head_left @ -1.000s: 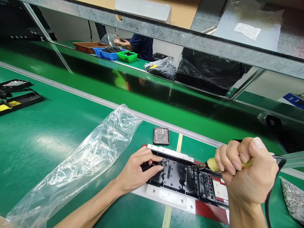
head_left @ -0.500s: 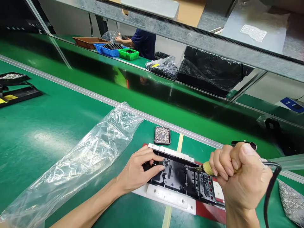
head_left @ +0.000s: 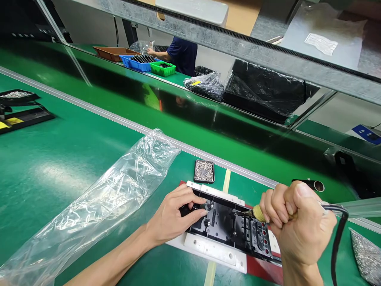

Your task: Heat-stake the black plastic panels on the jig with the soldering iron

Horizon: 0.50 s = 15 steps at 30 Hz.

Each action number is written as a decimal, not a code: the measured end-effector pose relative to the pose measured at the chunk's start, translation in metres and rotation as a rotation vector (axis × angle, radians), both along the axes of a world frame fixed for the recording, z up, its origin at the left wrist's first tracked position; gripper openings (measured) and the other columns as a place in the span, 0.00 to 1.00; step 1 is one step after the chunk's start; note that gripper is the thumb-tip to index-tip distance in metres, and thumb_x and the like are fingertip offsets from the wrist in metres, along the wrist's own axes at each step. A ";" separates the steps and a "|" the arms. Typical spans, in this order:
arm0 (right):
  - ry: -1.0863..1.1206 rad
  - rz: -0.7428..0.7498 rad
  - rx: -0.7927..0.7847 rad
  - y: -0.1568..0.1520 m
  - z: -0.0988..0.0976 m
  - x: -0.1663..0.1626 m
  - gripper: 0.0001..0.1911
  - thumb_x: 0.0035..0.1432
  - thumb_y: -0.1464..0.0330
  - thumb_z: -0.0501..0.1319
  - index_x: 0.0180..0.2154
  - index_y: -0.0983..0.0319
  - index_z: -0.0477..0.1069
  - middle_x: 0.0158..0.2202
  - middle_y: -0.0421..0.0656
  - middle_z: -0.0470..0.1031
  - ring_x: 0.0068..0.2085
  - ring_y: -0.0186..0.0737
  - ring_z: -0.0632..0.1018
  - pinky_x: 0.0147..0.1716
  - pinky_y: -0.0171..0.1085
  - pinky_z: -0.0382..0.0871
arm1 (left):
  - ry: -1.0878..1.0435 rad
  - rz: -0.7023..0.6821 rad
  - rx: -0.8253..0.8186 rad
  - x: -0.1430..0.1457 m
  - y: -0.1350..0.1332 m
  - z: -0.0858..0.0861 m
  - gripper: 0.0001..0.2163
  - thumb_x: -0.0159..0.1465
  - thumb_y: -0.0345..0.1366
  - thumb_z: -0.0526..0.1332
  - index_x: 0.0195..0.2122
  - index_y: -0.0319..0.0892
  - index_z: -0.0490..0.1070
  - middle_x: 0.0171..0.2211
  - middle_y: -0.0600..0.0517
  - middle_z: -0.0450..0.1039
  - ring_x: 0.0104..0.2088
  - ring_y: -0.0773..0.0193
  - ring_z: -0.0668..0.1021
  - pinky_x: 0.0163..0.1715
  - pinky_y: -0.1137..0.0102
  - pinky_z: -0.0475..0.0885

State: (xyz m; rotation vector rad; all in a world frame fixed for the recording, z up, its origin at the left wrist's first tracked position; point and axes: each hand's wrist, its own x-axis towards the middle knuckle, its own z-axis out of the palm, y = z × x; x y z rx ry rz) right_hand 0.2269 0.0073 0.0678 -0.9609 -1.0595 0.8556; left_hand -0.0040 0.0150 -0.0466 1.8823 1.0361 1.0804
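Green bench (head_left: pixel 59 159) runs along a conveyor, carrying one clear bag (head_left: pixel 101 202), one small dish of screws (head_left: pixel 204 171) and one black panel (head_left: pixel 229 226) seated in a white fixture (head_left: pixel 208 250). Two hands work on the panel. Left hand (head_left: pixel 172 216) lies flat-fingered on the panel's left end, thumb and forefinger pinched on a small part. Right hand (head_left: pixel 297 226) is fisted tight around one corded iron (head_left: pixel 256 213), its tip touching the panel's middle. Three bins (head_left: pixel 143 63) sit far back beside another person (head_left: pixel 181 53).
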 end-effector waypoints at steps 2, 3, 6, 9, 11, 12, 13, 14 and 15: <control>-0.003 -0.001 -0.002 0.000 0.000 -0.002 0.22 0.66 0.67 0.58 0.20 0.61 0.54 0.16 0.34 0.54 0.16 0.29 0.58 0.14 0.33 0.54 | -0.004 0.001 -0.002 0.000 0.000 0.000 0.06 0.68 0.41 0.66 0.44 0.49 0.80 0.28 0.57 0.70 0.32 0.65 0.73 0.61 0.51 0.63; -0.005 -0.003 0.000 0.000 0.000 -0.003 0.22 0.66 0.67 0.58 0.20 0.60 0.54 0.16 0.34 0.54 0.16 0.29 0.57 0.14 0.33 0.54 | -0.006 0.003 -0.002 0.001 0.000 0.001 0.06 0.68 0.42 0.66 0.44 0.49 0.80 0.28 0.56 0.70 0.32 0.65 0.73 0.61 0.51 0.63; -0.024 0.018 0.016 -0.001 0.000 -0.005 0.23 0.68 0.66 0.57 0.21 0.61 0.55 0.16 0.35 0.54 0.16 0.29 0.58 0.15 0.32 0.54 | -0.004 0.008 0.007 0.001 0.000 0.002 0.07 0.68 0.42 0.67 0.44 0.49 0.80 0.28 0.56 0.70 0.32 0.64 0.73 0.61 0.50 0.64; -0.048 0.045 0.035 -0.001 -0.001 -0.007 0.24 0.70 0.64 0.58 0.21 0.61 0.56 0.16 0.34 0.54 0.16 0.29 0.59 0.15 0.32 0.54 | 0.007 0.011 0.014 0.001 0.000 0.002 0.07 0.68 0.42 0.67 0.43 0.48 0.81 0.28 0.55 0.70 0.32 0.64 0.73 0.63 0.50 0.64; -0.056 0.045 0.029 -0.001 -0.002 -0.007 0.24 0.70 0.64 0.58 0.21 0.61 0.56 0.16 0.34 0.54 0.17 0.29 0.59 0.15 0.32 0.55 | 0.012 0.010 0.017 0.000 0.000 0.002 0.07 0.68 0.42 0.66 0.44 0.48 0.80 0.28 0.55 0.70 0.33 0.63 0.73 0.63 0.49 0.63; -0.058 0.046 0.025 0.000 -0.002 -0.007 0.24 0.70 0.64 0.58 0.21 0.61 0.56 0.16 0.35 0.55 0.17 0.29 0.59 0.15 0.32 0.55 | 0.013 0.008 0.018 0.000 0.000 0.001 0.07 0.68 0.42 0.66 0.44 0.48 0.80 0.28 0.55 0.70 0.33 0.63 0.73 0.63 0.49 0.64; -0.060 0.048 0.026 0.000 -0.002 -0.007 0.24 0.70 0.64 0.58 0.21 0.61 0.56 0.16 0.35 0.55 0.17 0.29 0.60 0.15 0.32 0.55 | 0.013 0.005 0.016 0.000 0.000 0.001 0.07 0.68 0.42 0.66 0.44 0.48 0.80 0.28 0.55 0.69 0.33 0.63 0.73 0.63 0.49 0.64; -0.063 0.050 0.030 0.000 -0.003 -0.007 0.24 0.70 0.63 0.59 0.21 0.60 0.56 0.16 0.35 0.55 0.17 0.29 0.60 0.15 0.32 0.55 | 0.012 0.000 0.013 0.000 0.000 0.001 0.07 0.68 0.42 0.66 0.44 0.48 0.80 0.28 0.55 0.69 0.33 0.63 0.73 0.63 0.49 0.64; -0.066 0.053 0.034 0.001 -0.004 -0.007 0.24 0.70 0.63 0.59 0.22 0.60 0.56 0.17 0.35 0.55 0.17 0.30 0.60 0.15 0.32 0.55 | 0.010 -0.003 0.008 0.000 0.000 0.001 0.07 0.68 0.42 0.66 0.44 0.48 0.80 0.28 0.55 0.69 0.33 0.64 0.73 0.63 0.48 0.63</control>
